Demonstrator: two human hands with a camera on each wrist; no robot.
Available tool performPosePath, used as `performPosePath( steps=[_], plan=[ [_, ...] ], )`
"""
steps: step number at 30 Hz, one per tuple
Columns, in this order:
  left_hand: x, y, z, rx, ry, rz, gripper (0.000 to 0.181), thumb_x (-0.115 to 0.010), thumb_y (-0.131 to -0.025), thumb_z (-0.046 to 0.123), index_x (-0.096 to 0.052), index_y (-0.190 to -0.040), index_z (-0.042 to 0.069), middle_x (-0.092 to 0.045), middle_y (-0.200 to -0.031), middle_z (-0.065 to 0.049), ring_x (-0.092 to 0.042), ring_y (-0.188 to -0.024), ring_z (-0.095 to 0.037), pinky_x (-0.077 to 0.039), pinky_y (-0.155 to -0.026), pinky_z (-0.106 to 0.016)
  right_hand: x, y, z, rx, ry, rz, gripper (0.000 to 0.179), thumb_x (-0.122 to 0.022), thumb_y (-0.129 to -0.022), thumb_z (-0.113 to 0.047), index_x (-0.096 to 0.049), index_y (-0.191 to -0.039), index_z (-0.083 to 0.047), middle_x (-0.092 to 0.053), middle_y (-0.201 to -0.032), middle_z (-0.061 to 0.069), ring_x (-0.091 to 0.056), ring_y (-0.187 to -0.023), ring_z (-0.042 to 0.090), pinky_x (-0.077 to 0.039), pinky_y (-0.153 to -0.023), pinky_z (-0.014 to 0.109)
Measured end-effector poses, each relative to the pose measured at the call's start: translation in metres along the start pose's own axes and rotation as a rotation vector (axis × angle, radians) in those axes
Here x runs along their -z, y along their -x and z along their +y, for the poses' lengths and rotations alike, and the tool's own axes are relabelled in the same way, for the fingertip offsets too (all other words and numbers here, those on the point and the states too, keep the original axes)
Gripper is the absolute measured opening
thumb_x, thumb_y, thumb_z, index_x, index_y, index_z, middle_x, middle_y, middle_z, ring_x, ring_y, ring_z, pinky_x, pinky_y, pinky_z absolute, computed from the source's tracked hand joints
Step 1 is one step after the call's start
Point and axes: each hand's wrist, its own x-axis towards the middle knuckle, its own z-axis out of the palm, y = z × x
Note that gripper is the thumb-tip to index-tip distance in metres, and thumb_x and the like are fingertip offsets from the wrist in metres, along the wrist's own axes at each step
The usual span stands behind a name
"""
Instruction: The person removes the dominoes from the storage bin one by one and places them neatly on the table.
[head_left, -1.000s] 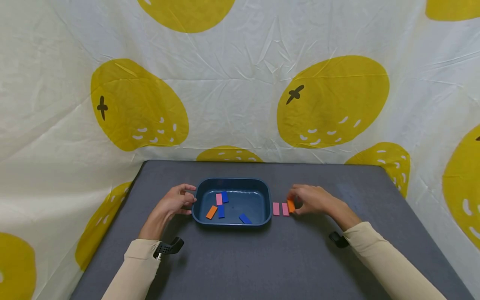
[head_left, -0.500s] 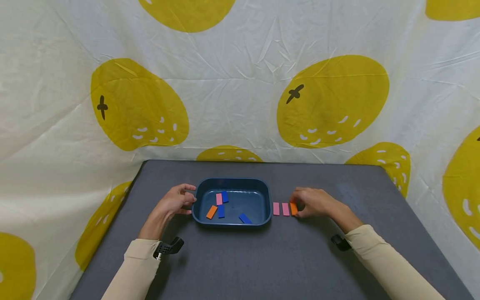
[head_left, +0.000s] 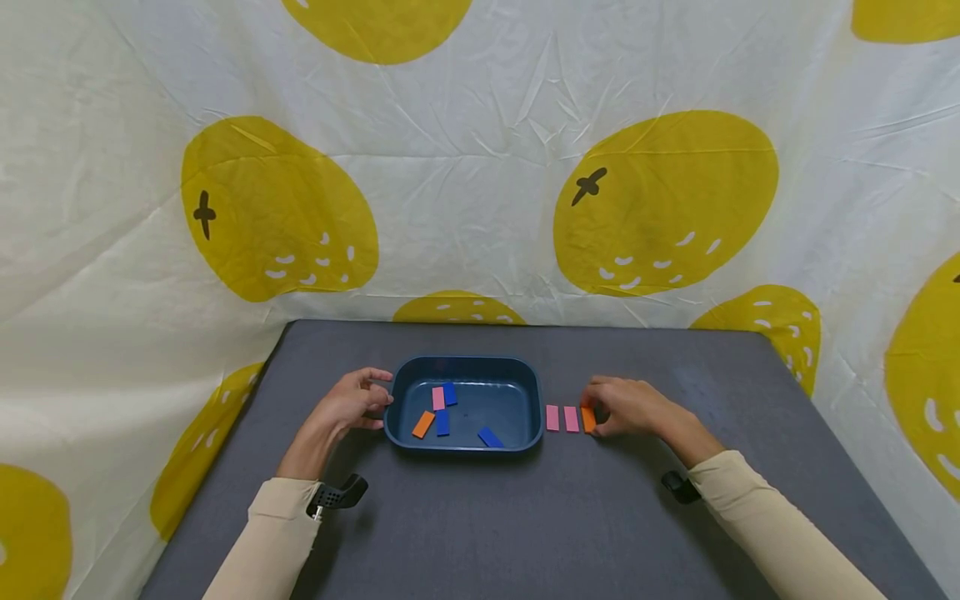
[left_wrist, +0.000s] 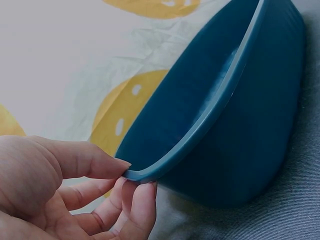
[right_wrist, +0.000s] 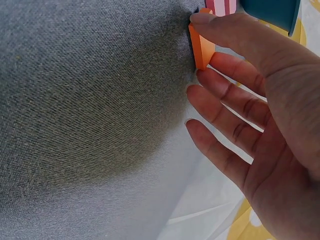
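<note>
A dark blue rectangular tub point(head_left: 467, 448) stands on the grey table. My left hand point(head_left: 352, 402) pinches its left rim between thumb and fingers, as the left wrist view shows. To the right of the tub, my right hand point(head_left: 626, 405) holds an orange tile point(head_left: 588, 419) by its ends, thumb at the near end and fingers at the far end. That tile lies flat on the table, last in a row after two pink tiles point(head_left: 572, 419). In the right wrist view the orange tile point(right_wrist: 201, 45) sits between thumb and fingertips.
Inside the tub lie a pink tile point(head_left: 438, 398), an orange tile point(head_left: 423, 424) and several blue tiles point(head_left: 491, 437). A white cloth with yellow fruit prints point(head_left: 465, 217) hangs behind the table point(head_left: 480, 525).
My right hand has shifted the orange tile slightly right, away from the pink tiles, leaving a small gap, and it now lies flatter. The left hand and tub have not moved.
</note>
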Motion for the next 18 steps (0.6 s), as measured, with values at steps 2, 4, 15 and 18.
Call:
performPosePath(
  steps=[2, 4, 15, 18],
  plan=[
    [0.000, 0.000, 0.000, 0.001, 0.001, -0.001, 0.043, -0.059, -0.095, 0.004, -0.052, -0.138, 0.005, -0.059, -0.116, -0.019, -0.061, -0.087, -0.026, -0.061, -0.065, -0.035, 0.000, 0.000, -0.001, -0.008, 0.002, -0.007, 0.036, -0.085, -0.080, -0.031, -0.072, -0.111, -0.015, -0.062, -0.103, -0.003, -0.057, -0.086, 0.012, -0.052, -0.074, 0.036],
    [0.000, 0.000, 0.000, 0.002, 0.002, -0.001, 0.043, -0.059, -0.095, 0.004, -0.052, -0.138, 0.005, -0.059, -0.116, -0.019, -0.061, -0.087, -0.026, -0.061, -0.065, -0.035, 0.003, 0.000, -0.002, -0.012, 0.006, -0.013, 0.038, -0.085, -0.080, -0.031, -0.071, -0.112, -0.015, -0.063, -0.103, -0.003, -0.057, -0.086, 0.012, -0.053, -0.075, 0.036],
    [-0.001, 0.001, 0.002, -0.002, -0.020, 0.002, 0.044, -0.060, -0.094, 0.005, -0.053, -0.138, 0.005, -0.060, -0.118, -0.020, -0.061, -0.092, -0.028, -0.061, -0.067, -0.036, 0.029, -0.007, -0.019, 0.006, 0.019, -0.007, 0.043, -0.083, -0.084, -0.030, -0.070, -0.120, -0.012, -0.066, -0.114, 0.000, -0.066, -0.097, 0.019, -0.057, -0.082, 0.043],
    [-0.001, 0.001, 0.003, 0.014, -0.022, 0.013, 0.042, -0.061, -0.096, 0.008, -0.054, -0.137, 0.006, -0.060, -0.118, -0.018, -0.061, -0.092, -0.027, -0.061, -0.067, -0.036, 0.035, -0.010, -0.026, 0.022, 0.023, 0.001, 0.042, -0.082, -0.085, -0.030, -0.070, -0.121, -0.011, -0.066, -0.114, 0.001, -0.066, -0.098, 0.019, -0.058, -0.082, 0.043]
  ],
)
